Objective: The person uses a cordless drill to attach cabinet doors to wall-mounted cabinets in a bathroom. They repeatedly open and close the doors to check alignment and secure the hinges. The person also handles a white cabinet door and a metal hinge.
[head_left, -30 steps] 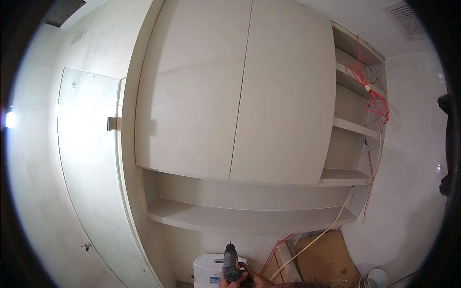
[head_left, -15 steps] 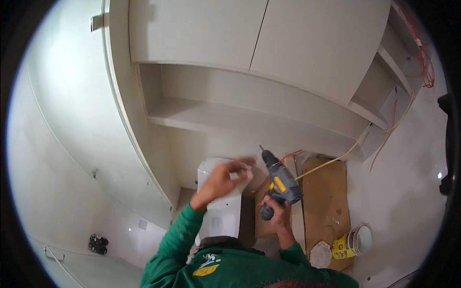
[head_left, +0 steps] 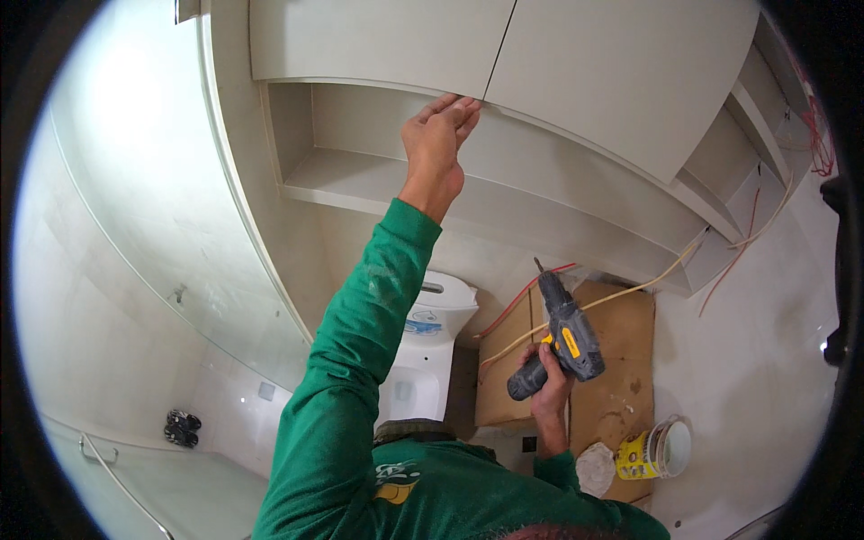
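Note:
My left hand (head_left: 435,148) reaches up to the lower edge of a pale grey cabinet door (head_left: 378,40), near the gap beside the neighbouring door (head_left: 621,81). Its fingers are bent together at that edge, and the tips are partly hidden there. In my right hand (head_left: 551,382), lower down, is a dark grey and yellow cordless drill (head_left: 573,337), gripped by its handle. The drill's bit points up and slightly left, well apart from the cabinet.
An open shelf (head_left: 378,184) runs below the doors. Beneath stands a white toilet (head_left: 423,360). Brown cardboard (head_left: 621,360) covers the floor at right, with a yellow cable (head_left: 630,290) across it and a yellow-white bucket (head_left: 637,456). A glass panel (head_left: 171,198) stands at left.
My left hand has risen from above the toilet to the cabinet door's lower edge. The drill, still in my right hand, has shifted slightly right.

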`<state>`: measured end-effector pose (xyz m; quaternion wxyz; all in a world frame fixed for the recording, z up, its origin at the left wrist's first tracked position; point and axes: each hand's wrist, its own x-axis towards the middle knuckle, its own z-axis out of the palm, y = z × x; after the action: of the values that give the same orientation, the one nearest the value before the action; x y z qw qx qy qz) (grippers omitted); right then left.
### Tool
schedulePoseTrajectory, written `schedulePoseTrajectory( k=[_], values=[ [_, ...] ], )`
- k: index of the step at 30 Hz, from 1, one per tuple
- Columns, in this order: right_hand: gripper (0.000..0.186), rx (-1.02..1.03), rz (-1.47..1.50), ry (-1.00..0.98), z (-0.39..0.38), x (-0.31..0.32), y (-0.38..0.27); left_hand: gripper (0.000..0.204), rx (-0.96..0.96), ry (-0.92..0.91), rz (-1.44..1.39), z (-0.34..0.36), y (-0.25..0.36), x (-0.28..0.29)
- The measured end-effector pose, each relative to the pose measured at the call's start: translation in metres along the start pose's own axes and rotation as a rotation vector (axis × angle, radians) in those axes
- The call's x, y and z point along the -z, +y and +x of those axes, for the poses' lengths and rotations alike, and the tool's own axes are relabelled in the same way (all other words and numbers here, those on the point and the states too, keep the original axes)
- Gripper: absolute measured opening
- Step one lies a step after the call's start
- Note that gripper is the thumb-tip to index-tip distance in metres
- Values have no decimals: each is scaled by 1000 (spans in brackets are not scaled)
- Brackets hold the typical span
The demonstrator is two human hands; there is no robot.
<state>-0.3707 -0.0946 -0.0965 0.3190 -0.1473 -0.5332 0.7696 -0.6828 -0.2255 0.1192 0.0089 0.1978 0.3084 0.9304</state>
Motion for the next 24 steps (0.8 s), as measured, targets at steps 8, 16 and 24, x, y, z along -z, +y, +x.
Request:
schedulePoseTrajectory(
  k=[8,16,24],
  values=[
    [25,-24,-83,24,4,20,10,58,152,-78,-41,-14,-6,-25],
    [25,-99,-212,-33,2,30,-2,37,100,-83,-81,4,-15,-9],
    [18,99,-184,-208,32,42,12,60,51,133,-178,-10,-9,-41]
  ],
)
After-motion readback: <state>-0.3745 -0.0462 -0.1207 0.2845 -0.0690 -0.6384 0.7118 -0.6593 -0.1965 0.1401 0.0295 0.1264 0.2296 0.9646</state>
